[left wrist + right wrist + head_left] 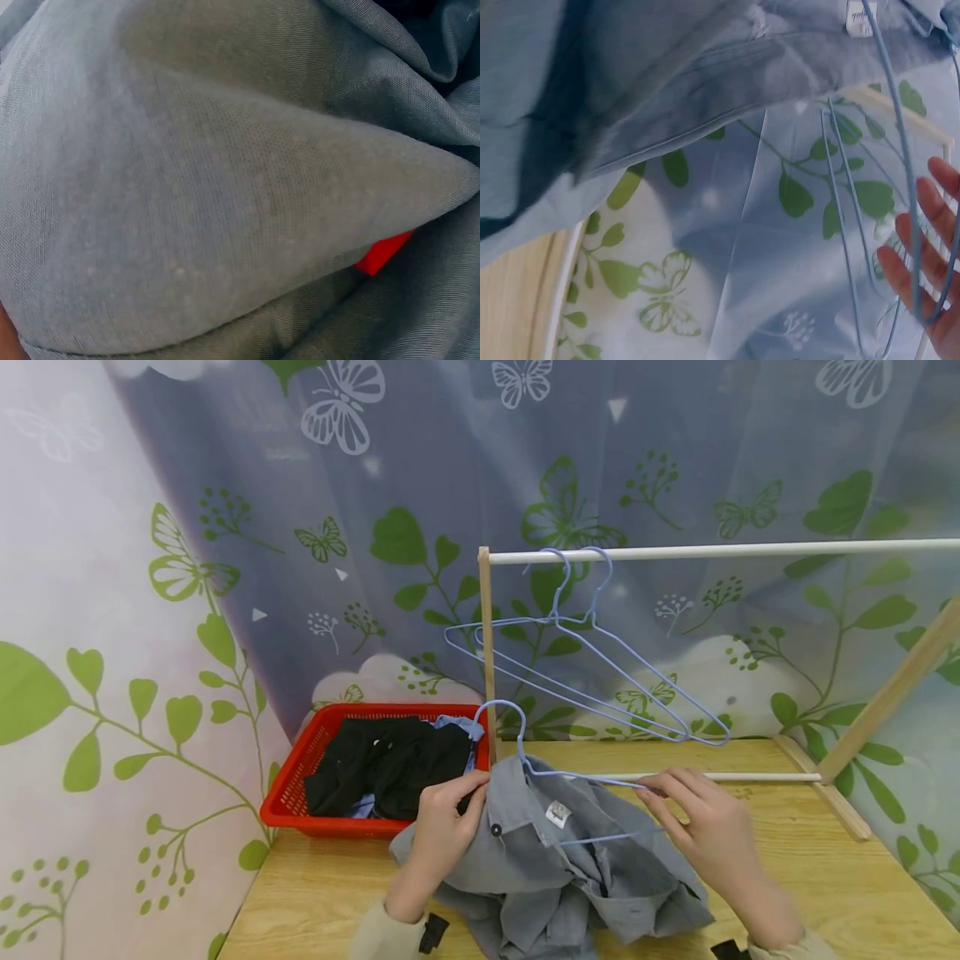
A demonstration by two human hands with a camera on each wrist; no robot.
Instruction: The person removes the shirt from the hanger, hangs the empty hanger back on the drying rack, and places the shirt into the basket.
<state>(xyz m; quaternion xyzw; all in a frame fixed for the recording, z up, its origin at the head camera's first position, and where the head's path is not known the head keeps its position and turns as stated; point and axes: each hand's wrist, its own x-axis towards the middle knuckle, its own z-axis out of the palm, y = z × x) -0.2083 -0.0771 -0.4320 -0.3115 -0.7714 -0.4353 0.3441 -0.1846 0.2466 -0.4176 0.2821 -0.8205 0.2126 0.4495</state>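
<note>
A grey buttoned shirt (525, 860) is bunched above the wooden table, its white label (557, 814) showing inside the neck. My left hand (442, 827) pinches the shirt near the collar, beside a dark button (496, 830). A blue wire hanger (498, 702) lies partly inside the shirt, its hook rising from the neck opening. With thumb and fingers my right hand (705, 827) holds the hanger's right shoulder end, outside the cloth. The left wrist view is filled by grey cloth (187, 187). In the right wrist view the hanger wire (900, 127) crosses in front of my fingers.
Behind the shirt stands a rack with a white rail (712, 550) and a wooden post (487, 652). Two blue hangers (592, 618) hang from the rail's left part. A red basket (277, 814) with dark and blue clothes stands at the left, close to the printed curtain (420, 443).
</note>
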